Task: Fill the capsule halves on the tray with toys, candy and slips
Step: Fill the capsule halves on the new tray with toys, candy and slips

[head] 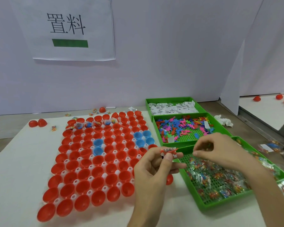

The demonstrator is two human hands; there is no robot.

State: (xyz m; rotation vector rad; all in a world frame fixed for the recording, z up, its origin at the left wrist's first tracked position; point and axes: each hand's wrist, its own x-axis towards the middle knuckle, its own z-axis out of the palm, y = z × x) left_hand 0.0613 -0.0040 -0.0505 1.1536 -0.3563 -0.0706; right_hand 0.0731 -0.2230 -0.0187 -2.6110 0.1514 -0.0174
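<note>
1. The left hand (156, 167) is nearest, rising from the bottom edge. Its thumb and fingers pinch a small red toy (169, 152) together with a white printed slip (170, 149), held above the right edge of the capsule tray.
2. The right hand (220, 149) hovers just to its right, over the nearest green tray (203, 206). Its fingertips (201, 149) are curled together as if pinching (whether they hold anything cannot be told).
3. That tray holds clear candy packets (211, 177) with coloured sweets inside.
4. On the left, a white capsule tray (103, 175) lies on the table. It is packed with rows of open red capsule halves (95, 161), nearly all of them empty.
5. A few blue capsule halves (97, 142) sit among the red, some mid-tray and some near its right edge.
6. One loose red half (169, 179) lies between the capsule tray and the candy tray.
7. Some halves in the tray's far left rows already hold fillings (88, 124).
8. A second green tray (156, 128) lies beyond the candy and is scattered with flat coloured toys (179, 126).
9. A third green tray (147, 105), farthest away, is full of white paper slips (170, 108).
10. A crumpled tissue (224, 121) lies to the right of the toy tray.
11. Two stray red halves (38, 123) lie beyond the capsule tray's far left corner.
12. A paper sign (69, 28) with two large black characters and a green bar hangs on the wall.
</note>
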